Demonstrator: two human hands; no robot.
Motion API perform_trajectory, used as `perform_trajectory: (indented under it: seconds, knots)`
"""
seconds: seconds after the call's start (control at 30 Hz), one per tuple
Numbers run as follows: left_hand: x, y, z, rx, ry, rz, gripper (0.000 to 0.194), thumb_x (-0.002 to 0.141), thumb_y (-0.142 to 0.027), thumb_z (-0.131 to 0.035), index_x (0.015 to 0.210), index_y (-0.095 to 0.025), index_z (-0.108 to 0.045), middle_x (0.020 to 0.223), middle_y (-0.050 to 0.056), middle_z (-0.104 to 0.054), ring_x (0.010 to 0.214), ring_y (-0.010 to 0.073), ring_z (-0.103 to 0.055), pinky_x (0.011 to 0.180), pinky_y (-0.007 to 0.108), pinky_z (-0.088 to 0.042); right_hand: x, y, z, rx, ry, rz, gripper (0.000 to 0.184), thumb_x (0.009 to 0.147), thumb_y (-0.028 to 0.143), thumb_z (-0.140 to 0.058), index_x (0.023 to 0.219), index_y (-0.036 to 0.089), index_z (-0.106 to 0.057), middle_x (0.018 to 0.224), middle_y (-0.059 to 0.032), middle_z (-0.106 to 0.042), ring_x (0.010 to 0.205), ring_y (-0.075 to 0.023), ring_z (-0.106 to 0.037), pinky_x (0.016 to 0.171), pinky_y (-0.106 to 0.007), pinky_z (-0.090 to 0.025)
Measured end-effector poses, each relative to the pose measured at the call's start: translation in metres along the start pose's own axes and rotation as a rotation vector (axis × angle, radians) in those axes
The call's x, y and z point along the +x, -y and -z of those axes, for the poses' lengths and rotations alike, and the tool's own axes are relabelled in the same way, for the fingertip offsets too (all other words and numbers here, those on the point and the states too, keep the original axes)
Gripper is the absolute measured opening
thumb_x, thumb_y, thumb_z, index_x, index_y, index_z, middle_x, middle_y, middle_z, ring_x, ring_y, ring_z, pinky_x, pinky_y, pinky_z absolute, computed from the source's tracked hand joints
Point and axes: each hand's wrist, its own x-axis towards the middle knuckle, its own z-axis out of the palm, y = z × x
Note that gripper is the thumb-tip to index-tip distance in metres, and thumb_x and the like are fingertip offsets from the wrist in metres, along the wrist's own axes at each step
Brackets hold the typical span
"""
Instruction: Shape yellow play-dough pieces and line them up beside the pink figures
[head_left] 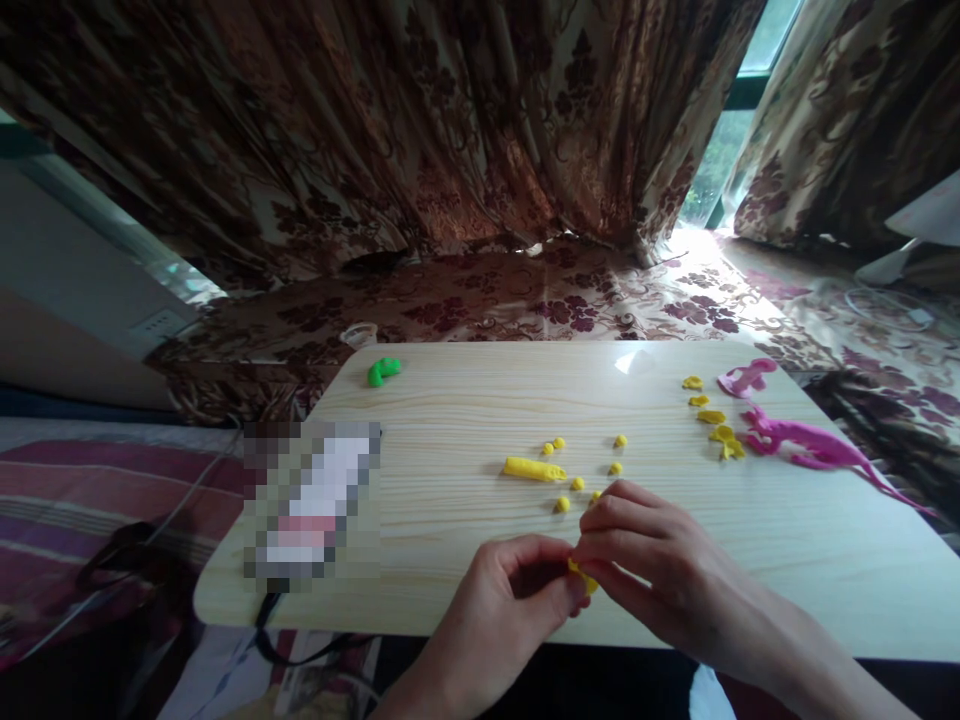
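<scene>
My left hand (517, 595) and my right hand (660, 555) meet over the front edge of the table, both closed. Pinched between their fingertips is a small piece of yellow modelling clay (583, 577), mostly covered by the fingers. Just beyond lie several yellow clay balls (562, 505), one partly hidden behind my right hand. A yellow clay roll (534, 469) with a notched right end rests among them. Farther right are several flattened yellow clay pieces (711, 417), petal-like in shape.
A pale wood-grain table (442, 520) carries everything. Pink clay figures, one long (810, 440) and one curled (748, 378), lie at the right. Green clay (383, 371) sits at the far left corner. A blurred-out flat object (319, 500) with a black strap (262, 630) is on the left.
</scene>
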Motion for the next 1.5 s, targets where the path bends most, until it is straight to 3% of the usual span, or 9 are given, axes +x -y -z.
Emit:
perform_trajectory:
  seconds: [0.27, 0.4, 0.47, 0.57, 0.73, 0.97, 1.17, 1.37, 1.5]
  knots:
    - [0.001, 0.001, 0.001, -0.023, 0.005, -0.007, 0.018, 0.079, -0.023, -0.065, 0.094, -0.017, -0.072, 0.075, 0.001, -0.065, 0.071, 0.0117, -0.055, 0.068, 0.022, -0.044, 0.000, 0.000, 0.008, -0.020, 0.032, -0.008, 0.020, 0.089, 0.016, -0.051, 0.104, 0.024, -0.061, 0.099, -0.0048, -0.058, 0.087, -0.0175, -0.050, 0.074, -0.032, -0.044]
    - [0.000, 0.000, 0.001, 0.002, 0.021, -0.009, 0.017, 0.079, -0.021, -0.065, 0.094, -0.017, -0.072, 0.075, 0.001, -0.065, 0.071, 0.0119, -0.054, 0.067, 0.023, -0.043, 0.005, 0.002, 0.008, -0.059, 0.069, 0.028, 0.016, 0.090, 0.014, -0.049, 0.090, 0.020, -0.064, 0.090, -0.0046, -0.059, 0.083, -0.0164, -0.051, 0.073, -0.031, -0.044]
    - [0.002, 0.002, 0.001, -0.024, 0.008, -0.018, 0.017, 0.080, -0.022, -0.064, 0.092, -0.016, -0.072, 0.073, 0.001, -0.065, 0.071, 0.0131, -0.055, 0.068, 0.024, -0.044, 0.005, 0.000, 0.004, -0.085, 0.023, 0.075, 0.018, 0.091, 0.012, -0.047, 0.087, 0.018, -0.064, 0.088, -0.0057, -0.061, 0.082, -0.0169, -0.052, 0.073, -0.032, -0.045]
    - [0.005, 0.006, 0.001, -0.077, -0.047, -0.078, 0.015, 0.079, -0.022, -0.064, 0.091, -0.017, -0.072, 0.083, 0.003, -0.067, 0.083, 0.0170, -0.059, 0.078, 0.027, -0.045, 0.000, -0.004, -0.003, -0.084, -0.076, 0.088, 0.018, 0.090, 0.014, -0.050, 0.102, 0.020, -0.062, 0.096, -0.0073, -0.062, 0.087, -0.0194, -0.054, 0.076, -0.035, -0.046]
    - [0.006, 0.009, -0.002, -0.147, -0.145, -0.085, 0.017, 0.079, -0.024, -0.066, 0.095, -0.019, -0.069, 0.097, 0.004, -0.069, 0.097, 0.0187, -0.059, 0.087, 0.027, -0.044, -0.012, -0.007, -0.014, 0.040, -0.332, -0.116, 0.032, 0.085, 0.017, -0.059, 0.116, 0.024, -0.055, 0.101, -0.0055, -0.061, 0.090, -0.0185, -0.057, 0.078, -0.032, -0.049]
    - [0.005, 0.009, -0.008, -0.157, -0.156, -0.057, 0.018, 0.077, -0.022, -0.068, 0.095, -0.020, -0.069, 0.094, 0.003, -0.071, 0.092, 0.0170, -0.062, 0.083, 0.024, -0.047, -0.011, -0.003, -0.025, 0.110, -0.390, -0.112, 0.017, 0.084, 0.011, -0.057, 0.097, 0.022, -0.060, 0.085, -0.0040, -0.060, 0.078, -0.0165, -0.057, 0.067, -0.029, -0.049]
    - [0.006, 0.006, -0.012, -0.169, -0.223, -0.055, 0.021, 0.074, -0.021, -0.071, 0.095, -0.018, -0.069, 0.092, 0.004, -0.072, 0.090, 0.0173, -0.064, 0.080, 0.023, -0.049, -0.011, -0.005, -0.028, -0.054, -0.385, -0.017, 0.027, 0.084, 0.006, -0.054, 0.105, 0.022, -0.060, 0.090, -0.0062, -0.062, 0.079, -0.0180, -0.056, 0.068, -0.032, -0.048]
    - [0.008, 0.006, -0.014, -0.199, -0.318, -0.082, 0.020, 0.074, -0.023, -0.071, 0.093, -0.017, -0.070, 0.093, 0.005, -0.073, 0.091, 0.0187, -0.066, 0.082, 0.024, -0.050, -0.009, -0.003, -0.035, 0.034, -0.524, -0.142, 0.026, 0.084, 0.013, -0.057, 0.109, 0.022, -0.059, 0.098, -0.0072, -0.061, 0.088, -0.0190, -0.058, 0.075, -0.032, -0.051]
    - [0.005, 0.003, -0.015, -0.165, -0.273, -0.106, 0.024, 0.075, -0.021, -0.069, 0.099, -0.019, -0.069, 0.099, 0.005, -0.072, 0.095, 0.0192, -0.065, 0.084, 0.024, -0.050, -0.008, -0.001, -0.036, 0.062, -0.539, -0.164, 0.015, 0.083, 0.014, -0.059, 0.096, 0.021, -0.062, 0.091, -0.0057, -0.061, 0.083, -0.0180, -0.059, 0.071, -0.030, -0.051]
